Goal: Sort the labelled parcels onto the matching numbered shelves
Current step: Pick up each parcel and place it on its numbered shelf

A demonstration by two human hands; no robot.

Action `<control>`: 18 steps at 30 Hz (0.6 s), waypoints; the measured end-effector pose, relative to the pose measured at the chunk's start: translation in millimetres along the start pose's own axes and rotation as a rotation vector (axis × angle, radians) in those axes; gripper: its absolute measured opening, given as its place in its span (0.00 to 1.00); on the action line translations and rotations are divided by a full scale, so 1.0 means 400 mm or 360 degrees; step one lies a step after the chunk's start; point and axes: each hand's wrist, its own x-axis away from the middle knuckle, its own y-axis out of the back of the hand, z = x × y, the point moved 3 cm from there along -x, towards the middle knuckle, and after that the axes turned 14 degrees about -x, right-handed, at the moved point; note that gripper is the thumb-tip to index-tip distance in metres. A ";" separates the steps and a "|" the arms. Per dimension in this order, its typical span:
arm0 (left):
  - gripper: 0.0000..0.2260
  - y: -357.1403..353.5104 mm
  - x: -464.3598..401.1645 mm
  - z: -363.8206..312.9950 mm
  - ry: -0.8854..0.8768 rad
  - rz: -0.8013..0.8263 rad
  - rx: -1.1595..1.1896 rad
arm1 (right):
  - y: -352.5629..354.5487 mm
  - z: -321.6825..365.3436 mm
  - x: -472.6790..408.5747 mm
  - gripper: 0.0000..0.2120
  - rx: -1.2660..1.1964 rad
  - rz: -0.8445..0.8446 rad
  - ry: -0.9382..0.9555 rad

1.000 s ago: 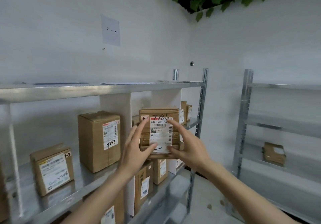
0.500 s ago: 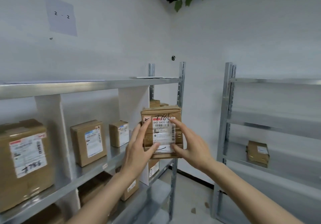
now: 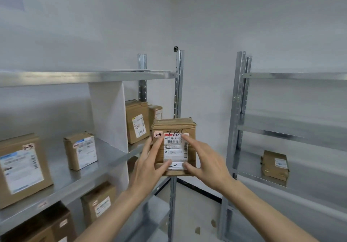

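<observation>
Head view: parcel held up between both hands, at the end of the left-hand rack.

Both hands pinch the cardboard parcel (image 3: 173, 146) at its sides, the left hand (image 3: 150, 168) and right hand (image 3: 204, 164) each with a forefinger near the top of the label and a thumb at its foot. It stands upright with the label facing back; its small red tag looks like "2-4". The metal shelf (image 3: 105, 159) with the other boxes lies to the left of the hands, so the left hand is nearer.

bright, even light | soft shadows | edges bowed | left boxes blurred
</observation>
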 end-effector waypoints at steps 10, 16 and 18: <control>0.45 -0.428 -0.152 0.136 -0.0009 0.0098 -0.0288 | -0.138 -0.444 -0.161 0.45 0.0078 0.0144 0.0042; 0.46 -0.605 -0.178 0.211 -0.0035 0.0139 -0.0484 | -0.264 -0.667 -0.218 0.47 0.0040 0.0267 0.0064; 0.44 -0.659 -0.174 0.235 0.0003 0.0156 -0.0488 | -0.313 -0.731 -0.226 0.46 -0.0021 0.0293 0.0092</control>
